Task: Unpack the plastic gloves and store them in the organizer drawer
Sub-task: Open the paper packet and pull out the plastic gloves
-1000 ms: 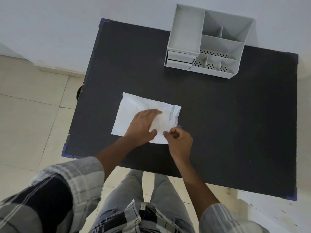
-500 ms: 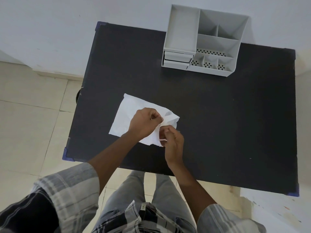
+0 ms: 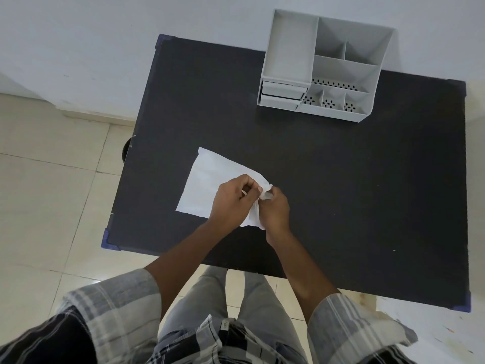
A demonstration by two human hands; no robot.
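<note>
Both hands pinch the right end of the white glove packet (image 3: 210, 185), which lies flat on the black table (image 3: 341, 193) near its front-left part: the left hand (image 3: 232, 199) and right hand (image 3: 275, 211) grip the crumpled plastic close together, fingertips nearly touching, as if to tear it open. A sharp tear could spill thin gloves over the near table edge, just beside the wrists. The grey desk organizer (image 3: 322, 74) with its two closed drawers (image 3: 282, 93) stands well apart at the back, with bare tabletop between.
</note>
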